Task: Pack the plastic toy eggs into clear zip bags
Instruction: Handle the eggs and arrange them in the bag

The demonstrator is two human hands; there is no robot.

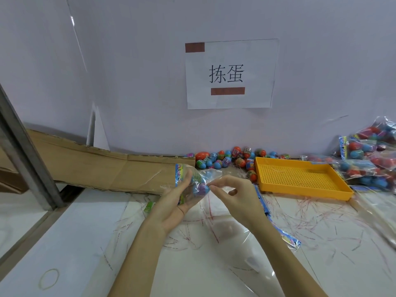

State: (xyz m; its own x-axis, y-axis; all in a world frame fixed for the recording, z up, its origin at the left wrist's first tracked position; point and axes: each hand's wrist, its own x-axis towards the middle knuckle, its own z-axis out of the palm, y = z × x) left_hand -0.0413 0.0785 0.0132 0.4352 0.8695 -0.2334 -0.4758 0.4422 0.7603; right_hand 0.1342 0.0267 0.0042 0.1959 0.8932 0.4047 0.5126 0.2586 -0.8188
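Hands [171, 202] [233, 194] hold bagged egg [200, 187] w/ room left of tray [300, 189].

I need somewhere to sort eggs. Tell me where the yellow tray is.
In the head view, the yellow tray sits on the table at right, beyond the right hand, between the loose eggs by the wall and the filled bags.

One head-worn camera looks forward and down (close) over the table [300, 221].

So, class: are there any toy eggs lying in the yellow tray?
No. The yellow tray shows only its bare perforated floor, while the loose eggs lie on the table behind it.
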